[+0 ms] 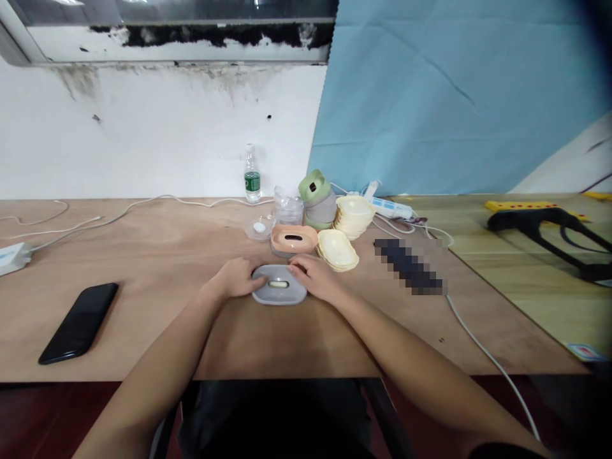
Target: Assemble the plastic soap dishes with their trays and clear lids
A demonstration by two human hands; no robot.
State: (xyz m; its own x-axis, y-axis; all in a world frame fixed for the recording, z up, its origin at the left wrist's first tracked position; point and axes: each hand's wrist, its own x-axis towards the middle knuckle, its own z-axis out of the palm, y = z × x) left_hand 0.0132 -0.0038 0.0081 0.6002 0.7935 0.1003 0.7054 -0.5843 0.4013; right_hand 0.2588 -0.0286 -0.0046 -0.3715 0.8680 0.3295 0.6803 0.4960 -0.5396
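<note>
The person's left hand (234,278) and right hand (313,277) sit on opposite ends of a grey plastic soap dish (278,294), which lies on the wooden table (143,319) directly in front of the person. The dish has an oval slot in its top. Both hands are spread rather than clenched, with the fingers reaching over the dish's rim from each side. From this view, I cannot tell whether they are gripping it or only resting on it.

Just beyond the dish lies a peach soap dish (293,240), also with a slot. Right beside that is a stack of cream trays (337,251), and a second stack of cream trays (354,215) stands behind it. Farther back are a green and grey cup (318,199), a plastic cup (288,209), and a small see-through dish (259,227) holding a white piece. A water bottle (252,175) stands behind them near the white wall (143,140).

A black phone (79,323) lies well to the left of the hands. A pixelated object (409,266) lies to the right, and a power strip (389,208) sits behind it among white cables (482,344).
</note>
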